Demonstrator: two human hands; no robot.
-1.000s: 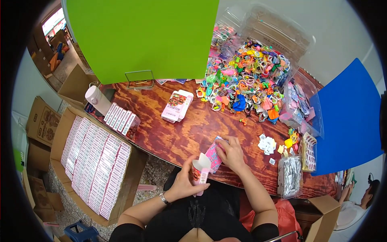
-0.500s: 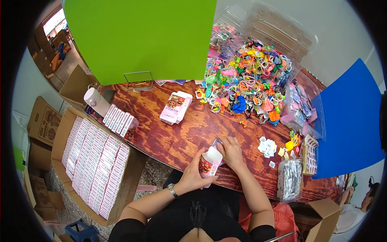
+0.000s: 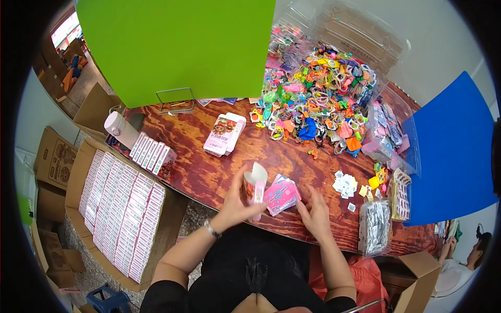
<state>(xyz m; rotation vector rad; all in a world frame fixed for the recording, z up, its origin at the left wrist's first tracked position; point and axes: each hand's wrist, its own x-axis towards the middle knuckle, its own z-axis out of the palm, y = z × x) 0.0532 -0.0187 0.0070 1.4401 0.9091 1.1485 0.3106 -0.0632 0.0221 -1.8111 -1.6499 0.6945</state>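
Head view: wooden table [image 3: 209,172], left fingers [image 3: 241,194] clamped on box [image 3: 254,183], right fingers [image 3: 313,201] apart.

small box [image 3: 254,189]: white and pink, with its white flap open
flat packs [image 3: 282,195]: bright pink, a pale print is seen on them
table [image 3: 209,172]: dark red-brown wood, the grain is streaked
board, upper left of the frame [image 3: 177,47]: plain bright green
panel, right of the frame [image 3: 454,156]: plain deep blue
toy heap [image 3: 318,99]: many colours are mixed
carton rows, left [image 3: 122,214]: white and pink
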